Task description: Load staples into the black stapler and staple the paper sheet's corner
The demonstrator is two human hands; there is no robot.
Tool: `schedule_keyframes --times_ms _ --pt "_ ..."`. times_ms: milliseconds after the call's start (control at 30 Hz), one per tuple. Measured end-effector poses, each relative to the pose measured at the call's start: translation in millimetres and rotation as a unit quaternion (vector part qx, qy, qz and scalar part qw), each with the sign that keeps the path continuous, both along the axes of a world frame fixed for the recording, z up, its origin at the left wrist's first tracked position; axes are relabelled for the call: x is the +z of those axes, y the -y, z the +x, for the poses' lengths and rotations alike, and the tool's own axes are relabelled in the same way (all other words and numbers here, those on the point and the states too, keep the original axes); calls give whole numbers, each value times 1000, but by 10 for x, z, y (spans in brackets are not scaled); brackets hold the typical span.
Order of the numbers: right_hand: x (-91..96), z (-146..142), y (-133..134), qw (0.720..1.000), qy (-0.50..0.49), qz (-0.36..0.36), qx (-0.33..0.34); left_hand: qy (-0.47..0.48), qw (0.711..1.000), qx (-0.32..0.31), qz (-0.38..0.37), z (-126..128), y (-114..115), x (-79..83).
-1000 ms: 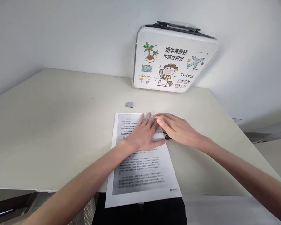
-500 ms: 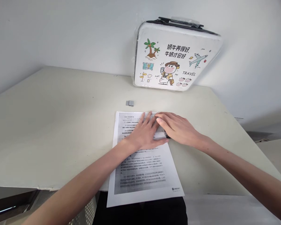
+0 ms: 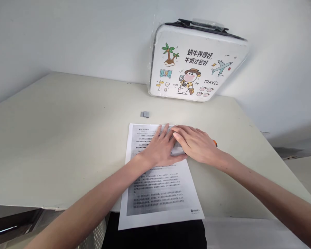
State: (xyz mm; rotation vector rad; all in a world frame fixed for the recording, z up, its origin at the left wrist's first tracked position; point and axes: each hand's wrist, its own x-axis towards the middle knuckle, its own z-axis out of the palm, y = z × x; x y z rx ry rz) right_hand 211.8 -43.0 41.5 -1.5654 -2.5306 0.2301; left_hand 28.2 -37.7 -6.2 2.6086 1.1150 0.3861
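I should press the printed sheet point(image 3: 158, 188) evenly with my widely spread left hand point(image 3: 160, 148); what my right hand point(image 3: 198, 144) holds, I cannot tell.

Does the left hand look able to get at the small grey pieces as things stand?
Likely yes: the small grey pieces lie just beyond the far edge of the paper, close to the left hand, with nothing visible standing between. It would have to leave the paper.

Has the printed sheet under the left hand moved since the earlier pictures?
No: against the white case, the printed sheet shows no visible shift in any direction.
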Motion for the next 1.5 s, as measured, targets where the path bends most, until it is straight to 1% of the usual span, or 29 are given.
schedule_keyframes --times_ms 367,767,967,1133,1300,1367,1433,1500 --pt "-115 -31 -27 995 71 66 12 -8 1000 -3 17 2 -30 -44" --pt "-102 -70 -35 992 95 85 16 -18 1000 -4 16 -2 -58 7" --pt "-93 -114 -36 990 113 89 4 -25 999 -1 26 -7 -44 50" --pt "-119 -142 -28 985 135 105 5 -19 999 3 40 -25 -45 24" --pt "-184 -123 -40 987 114 112 11 -13 999 -1 38 -35 -57 -43" --pt "-175 -100 -50 990 88 105 15 -7 999 1 38 -39 -54 -62" --pt "-121 -57 -59 996 35 78 9 5 999 2 35 -44 -49 -64" --pt "-32 14 -61 998 -44 32 -8 17 1000 -1 25 -51 -44 -50"
